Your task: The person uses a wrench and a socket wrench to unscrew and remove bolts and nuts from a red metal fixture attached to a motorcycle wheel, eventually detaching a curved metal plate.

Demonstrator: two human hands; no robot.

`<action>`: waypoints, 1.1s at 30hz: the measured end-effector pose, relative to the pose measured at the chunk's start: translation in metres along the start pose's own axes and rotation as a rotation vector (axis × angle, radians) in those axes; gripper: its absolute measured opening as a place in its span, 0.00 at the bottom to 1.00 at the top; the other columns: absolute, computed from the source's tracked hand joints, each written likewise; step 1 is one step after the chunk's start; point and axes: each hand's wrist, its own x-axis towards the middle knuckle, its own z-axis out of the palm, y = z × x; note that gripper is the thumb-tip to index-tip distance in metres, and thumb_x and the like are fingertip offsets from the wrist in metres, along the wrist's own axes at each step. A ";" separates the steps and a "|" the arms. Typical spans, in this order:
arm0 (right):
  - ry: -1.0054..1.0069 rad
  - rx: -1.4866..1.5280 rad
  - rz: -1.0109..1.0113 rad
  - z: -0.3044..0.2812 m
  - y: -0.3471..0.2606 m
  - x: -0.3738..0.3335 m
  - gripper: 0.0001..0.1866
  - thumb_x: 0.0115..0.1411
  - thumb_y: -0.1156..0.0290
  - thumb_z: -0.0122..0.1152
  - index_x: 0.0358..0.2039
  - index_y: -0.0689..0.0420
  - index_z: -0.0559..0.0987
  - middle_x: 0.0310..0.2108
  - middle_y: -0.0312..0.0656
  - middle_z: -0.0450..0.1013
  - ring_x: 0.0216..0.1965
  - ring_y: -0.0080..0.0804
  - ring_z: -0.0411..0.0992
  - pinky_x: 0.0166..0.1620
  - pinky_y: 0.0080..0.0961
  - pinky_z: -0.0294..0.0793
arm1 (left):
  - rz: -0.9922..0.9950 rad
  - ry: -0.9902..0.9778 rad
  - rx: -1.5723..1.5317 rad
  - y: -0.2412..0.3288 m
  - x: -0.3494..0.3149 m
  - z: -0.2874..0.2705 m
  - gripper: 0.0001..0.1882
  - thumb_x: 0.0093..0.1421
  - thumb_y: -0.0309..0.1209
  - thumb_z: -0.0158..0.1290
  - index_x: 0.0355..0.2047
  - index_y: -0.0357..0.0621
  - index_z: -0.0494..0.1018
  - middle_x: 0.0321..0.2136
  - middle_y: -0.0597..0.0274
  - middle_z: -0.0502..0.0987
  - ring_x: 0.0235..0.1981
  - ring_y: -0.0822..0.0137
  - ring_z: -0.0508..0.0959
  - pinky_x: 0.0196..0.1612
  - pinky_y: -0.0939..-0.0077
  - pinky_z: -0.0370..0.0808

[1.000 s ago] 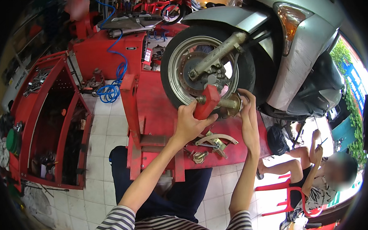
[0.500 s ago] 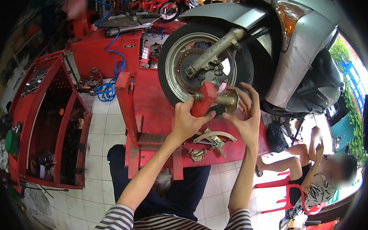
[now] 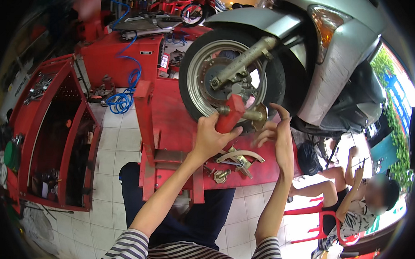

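Observation:
My left hand (image 3: 211, 138) is closed round a red metal clamp post (image 3: 231, 114) that rises at the front of the red lift table (image 3: 164, 109). A brass-coloured screw (image 3: 251, 115) passes through the top of this post, with a round metal pressure plate (image 3: 264, 116) at its right end. Beside that plate is my right hand (image 3: 280, 136), fingers apart and holding nothing. Just beyond the screw stands the front wheel (image 3: 189, 83) of a silver scooter (image 3: 335, 56). Whether the plate touches the tyre I cannot tell.
On the table in front of the wheel lie a curved metal lever part (image 3: 241, 156) and a small knobbed metal piece (image 3: 221, 176). A second red post (image 3: 144, 122) stands left. A red tool cabinet (image 3: 74, 157) is further left. Another person (image 3: 347, 198) sits at the right.
My right hand has come away from the round plate, moving slightly right and down as its wrist turned. My left hand stays on the red post.

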 end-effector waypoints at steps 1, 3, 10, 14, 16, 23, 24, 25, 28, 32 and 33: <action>0.155 -0.248 -0.142 0.025 -0.007 0.001 0.40 0.56 0.75 0.65 0.64 0.57 0.54 0.54 0.50 0.68 0.54 0.34 0.70 0.48 0.22 0.75 | 0.008 -0.005 -0.014 -0.002 0.000 0.004 0.23 0.47 0.38 0.68 0.38 0.36 0.75 0.24 0.54 0.79 0.23 0.55 0.79 0.32 0.66 0.73; 0.308 -0.524 -0.362 0.051 -0.002 0.014 0.40 0.55 0.77 0.65 0.64 0.58 0.55 0.54 0.50 0.69 0.54 0.33 0.70 0.49 0.22 0.74 | 0.029 0.000 -0.040 -0.002 0.000 0.001 0.23 0.47 0.38 0.68 0.38 0.36 0.75 0.24 0.53 0.79 0.24 0.54 0.78 0.31 0.65 0.73; 0.260 -0.270 0.085 0.034 -0.014 0.014 0.32 0.64 0.67 0.57 0.64 0.59 0.55 0.48 0.48 0.73 0.47 0.32 0.75 0.49 0.23 0.74 | 0.051 0.020 -0.040 -0.004 0.001 0.000 0.25 0.46 0.40 0.69 0.39 0.37 0.75 0.22 0.54 0.78 0.21 0.55 0.77 0.30 0.67 0.72; 0.350 -0.697 -0.362 0.056 0.001 0.026 0.27 0.70 0.60 0.47 0.62 0.60 0.56 0.42 0.48 0.74 0.41 0.32 0.76 0.42 0.23 0.75 | 0.043 0.005 -0.042 -0.008 0.000 0.001 0.24 0.46 0.39 0.69 0.39 0.37 0.75 0.22 0.54 0.78 0.21 0.56 0.78 0.30 0.67 0.72; 0.348 -0.638 -0.285 0.054 0.002 0.025 0.28 0.69 0.60 0.49 0.62 0.60 0.56 0.45 0.49 0.73 0.45 0.34 0.75 0.44 0.25 0.74 | 0.046 0.003 -0.020 -0.006 0.000 -0.001 0.23 0.47 0.39 0.68 0.38 0.37 0.75 0.22 0.54 0.78 0.21 0.56 0.78 0.29 0.67 0.72; 0.347 -0.571 -0.391 0.051 0.003 0.017 0.36 0.57 0.76 0.64 0.61 0.59 0.56 0.53 0.50 0.70 0.53 0.35 0.72 0.50 0.25 0.73 | 0.111 0.043 -0.058 -0.011 0.001 0.006 0.22 0.47 0.39 0.68 0.36 0.36 0.76 0.21 0.53 0.78 0.20 0.54 0.78 0.27 0.66 0.72; 0.339 -0.659 -0.458 0.055 0.002 0.024 0.35 0.57 0.74 0.63 0.62 0.59 0.56 0.53 0.50 0.70 0.52 0.34 0.72 0.51 0.25 0.73 | 0.098 0.034 -0.069 -0.011 0.002 0.007 0.22 0.47 0.39 0.68 0.36 0.36 0.76 0.21 0.52 0.78 0.20 0.54 0.78 0.27 0.66 0.72; 0.311 -0.647 -0.420 0.054 0.002 0.025 0.34 0.61 0.69 0.61 0.63 0.59 0.55 0.53 0.50 0.71 0.51 0.34 0.73 0.52 0.25 0.72 | 0.085 0.025 -0.028 -0.011 0.001 0.005 0.22 0.47 0.39 0.68 0.36 0.36 0.76 0.22 0.52 0.79 0.20 0.54 0.78 0.27 0.66 0.72; 0.279 -0.359 -0.025 0.041 -0.006 0.014 0.26 0.71 0.57 0.42 0.62 0.58 0.56 0.46 0.50 0.74 0.36 0.34 0.76 0.44 0.25 0.75 | 0.094 0.028 0.061 -0.009 0.004 -0.002 0.23 0.46 0.39 0.68 0.36 0.36 0.76 0.22 0.51 0.79 0.21 0.54 0.78 0.28 0.66 0.72; 0.399 -0.689 -0.460 0.055 0.004 0.029 0.27 0.73 0.53 0.36 0.62 0.60 0.56 0.40 0.49 0.75 0.32 0.34 0.78 0.42 0.21 0.75 | 0.066 0.043 -0.099 -0.006 0.002 0.003 0.23 0.46 0.40 0.68 0.36 0.37 0.76 0.23 0.52 0.79 0.21 0.55 0.77 0.29 0.66 0.71; 0.400 -0.753 -0.527 0.058 0.005 0.033 0.27 0.73 0.52 0.35 0.62 0.60 0.56 0.39 0.49 0.75 0.32 0.34 0.78 0.42 0.20 0.74 | 0.080 0.035 -0.080 -0.008 0.003 0.003 0.23 0.46 0.40 0.69 0.36 0.37 0.76 0.23 0.53 0.79 0.21 0.55 0.77 0.29 0.66 0.71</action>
